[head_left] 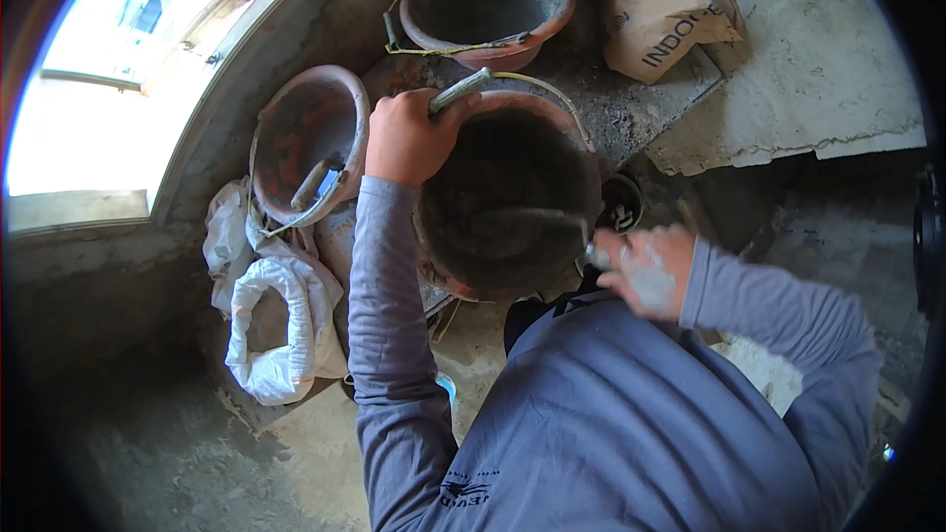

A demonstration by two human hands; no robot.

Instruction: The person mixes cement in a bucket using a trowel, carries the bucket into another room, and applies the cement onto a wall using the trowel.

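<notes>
A round reddish-brown bucket stands before me with dark grey material inside. My left hand is closed around the pale grip of its bucket handle, at the far left of the rim. At the near right rim, my right hand, smeared with grey, is wrapped round the handle of a trowel. The trowel's blade reaches left across the bucket's inside, blurred by motion. How deep the blade sits in the grey material I cannot tell.
Another bucket stands behind; a third at left holds a tool with a rounded handle. A white sack lies nearer. A torn paper bag is far right, beside a concrete ledge. A small container adjoins the bucket.
</notes>
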